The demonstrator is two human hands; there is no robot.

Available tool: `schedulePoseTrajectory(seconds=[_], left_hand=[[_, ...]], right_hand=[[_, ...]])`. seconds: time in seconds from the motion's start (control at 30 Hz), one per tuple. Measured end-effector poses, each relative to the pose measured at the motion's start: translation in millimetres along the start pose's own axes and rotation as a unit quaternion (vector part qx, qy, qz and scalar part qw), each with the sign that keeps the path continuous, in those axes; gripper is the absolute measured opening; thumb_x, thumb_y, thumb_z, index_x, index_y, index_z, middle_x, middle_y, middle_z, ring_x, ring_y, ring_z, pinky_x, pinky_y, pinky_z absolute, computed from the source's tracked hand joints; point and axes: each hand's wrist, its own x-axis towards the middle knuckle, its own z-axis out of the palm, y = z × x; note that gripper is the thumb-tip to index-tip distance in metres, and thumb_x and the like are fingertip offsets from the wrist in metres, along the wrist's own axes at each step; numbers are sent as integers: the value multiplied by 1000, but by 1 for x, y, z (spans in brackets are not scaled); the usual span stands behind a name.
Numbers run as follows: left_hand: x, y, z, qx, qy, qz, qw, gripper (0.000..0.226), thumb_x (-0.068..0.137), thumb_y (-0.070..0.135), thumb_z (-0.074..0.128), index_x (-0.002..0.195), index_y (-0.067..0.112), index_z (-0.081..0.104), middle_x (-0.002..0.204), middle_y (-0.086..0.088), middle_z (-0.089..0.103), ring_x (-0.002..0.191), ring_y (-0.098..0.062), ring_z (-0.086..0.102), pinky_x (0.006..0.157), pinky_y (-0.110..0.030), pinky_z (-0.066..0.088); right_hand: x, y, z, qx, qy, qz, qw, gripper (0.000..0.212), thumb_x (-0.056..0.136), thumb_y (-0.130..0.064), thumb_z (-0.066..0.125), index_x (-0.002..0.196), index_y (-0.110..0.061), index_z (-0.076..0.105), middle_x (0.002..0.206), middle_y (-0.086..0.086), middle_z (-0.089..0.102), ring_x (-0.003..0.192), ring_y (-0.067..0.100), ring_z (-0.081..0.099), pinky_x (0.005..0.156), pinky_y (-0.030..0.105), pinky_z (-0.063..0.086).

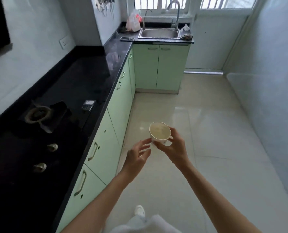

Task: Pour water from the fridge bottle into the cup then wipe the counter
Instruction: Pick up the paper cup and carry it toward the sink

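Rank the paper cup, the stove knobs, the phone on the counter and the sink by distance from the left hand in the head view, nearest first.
From the left hand:
1. Paper cup, just right of its fingertips, held by the right hand.
2. Stove knobs, on the counter to the left.
3. Phone, at the far counter corner.
4. Sink, just beyond the phone, under the window.

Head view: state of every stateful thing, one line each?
White paper cup: upright, held over the floor, contents unclear.
Right hand: gripping the cup's side.
Left hand: open, fingertips near the cup.
Pale green cabinet doors: shut.
Steel sink tap: no water seen running.
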Motion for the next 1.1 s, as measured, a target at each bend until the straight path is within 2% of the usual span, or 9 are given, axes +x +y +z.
schedulePoseTrajectory(seconds=[0.23,0.47,0.77,0.93,1.1], left_hand=[[97,5,-6,15,-50,21,998,40,95,6,54,132,20,53,129,5,59,116,-5,57,92,-13,47],[184,3,18,11,-64,10,998,41,95,4,53,133,16,52,129,4,60,114,0,57,89,-11,46],[326,26,76,2,-9,-1,1000,41,94,3,54,131,20,54,127,8,60,112,3,58,88,-11,46],[394,48,93,4,33,-9,999,41,94,5,55,122,34,54,125,10,61,113,3,57,88,-10,46],[447,52,99,-5,65,-27,998,41,94,5,54,126,30,54,126,13,60,114,1,57,88,-10,46]], right_hand=[[80,17,4,18,61,5,998,58,67,-20,87,118,-15,58,108,-7,66,101,10,63,86,23,52],[154,52,-12,10,85,31,996,62,65,-24,88,119,-15,57,107,-7,67,99,8,64,86,29,54],[309,103,-60,30,21,13,999,59,67,-21,87,119,-17,58,107,-15,65,100,5,62,85,24,52],[390,116,-81,47,-34,2,998,57,68,-18,86,118,-18,58,108,-11,66,102,9,63,86,23,51],[452,132,-77,64,-65,9,996,55,69,-17,86,117,-20,59,108,-13,66,100,6,63,86,23,51]])
